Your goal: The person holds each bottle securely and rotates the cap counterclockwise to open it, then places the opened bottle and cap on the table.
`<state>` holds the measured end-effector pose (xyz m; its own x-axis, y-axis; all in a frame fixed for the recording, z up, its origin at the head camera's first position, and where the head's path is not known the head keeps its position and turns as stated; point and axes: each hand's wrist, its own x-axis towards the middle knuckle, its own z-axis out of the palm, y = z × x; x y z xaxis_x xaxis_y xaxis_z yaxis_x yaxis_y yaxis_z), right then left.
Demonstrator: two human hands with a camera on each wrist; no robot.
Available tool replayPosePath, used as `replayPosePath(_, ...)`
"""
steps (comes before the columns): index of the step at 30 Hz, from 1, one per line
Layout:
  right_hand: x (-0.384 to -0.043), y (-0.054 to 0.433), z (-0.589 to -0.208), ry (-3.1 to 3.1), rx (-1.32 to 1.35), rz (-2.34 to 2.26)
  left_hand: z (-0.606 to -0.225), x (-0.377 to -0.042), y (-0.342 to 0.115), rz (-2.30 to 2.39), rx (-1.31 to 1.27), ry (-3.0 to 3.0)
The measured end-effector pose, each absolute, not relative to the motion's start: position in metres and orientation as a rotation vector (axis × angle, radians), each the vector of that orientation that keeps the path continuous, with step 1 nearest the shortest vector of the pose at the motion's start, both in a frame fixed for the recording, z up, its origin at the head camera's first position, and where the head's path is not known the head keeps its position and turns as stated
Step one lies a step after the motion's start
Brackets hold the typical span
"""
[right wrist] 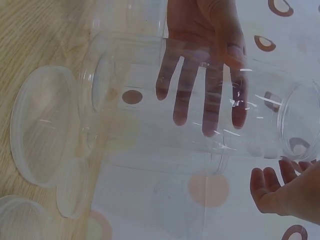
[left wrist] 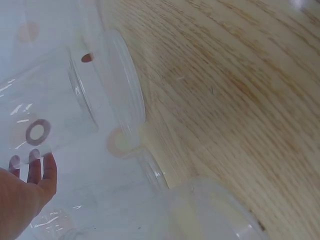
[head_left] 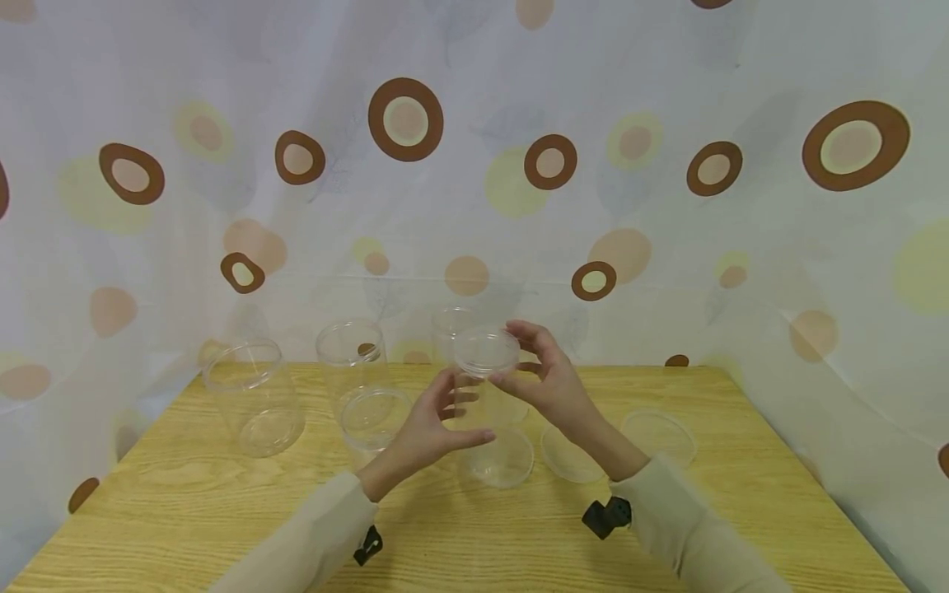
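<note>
A clear cylindrical jar [head_left: 474, 416] stands upright in the middle of the head view, its round base [head_left: 511, 473] low over the wood. My left hand [head_left: 426, 428] holds its side, thumb in front and fingers behind. Through the clear wall those fingers [right wrist: 212, 100] show long and spread in the right wrist view. At the top, my right hand [head_left: 549, 383] pinches the ringed rim [head_left: 485, 369] between thumb and fingers. The left wrist view catches part of the left hand [left wrist: 27, 200], with fingertips against clear plastic.
More clear jars stand to the left: a tilted-looking one [head_left: 255, 403], one near the back [head_left: 350, 358] and a nearer one [head_left: 376, 395]. Another [head_left: 448, 317] is behind the held jar. Flat clear discs [head_left: 571, 469] lie on the wooden table [head_left: 741, 511] at right. A patterned sheet [head_left: 474, 222] hangs behind.
</note>
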<state>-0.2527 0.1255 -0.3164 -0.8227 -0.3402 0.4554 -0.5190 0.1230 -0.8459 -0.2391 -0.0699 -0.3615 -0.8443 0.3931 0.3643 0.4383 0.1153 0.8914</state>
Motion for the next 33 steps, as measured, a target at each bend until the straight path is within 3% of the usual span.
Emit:
replayPosePath(7, -0.253, 0.125, -0.315, -2.256, 0.862, 1.770, -0.362, -0.239, -0.070, -1.881, -0.930, -2.306)
replayPosePath(23, -0.278, 0.155, -0.317, -2.158, 1.532, 2.202, -0.381, -0.255, -0.078, -2.048, -1.322, -2.326)
replayPosePath(33, -0.276, 0.155, -0.309, -2.007, 1.609, 2.297, -0.378, -0.255, -0.076, -2.034, -1.347, -2.332)
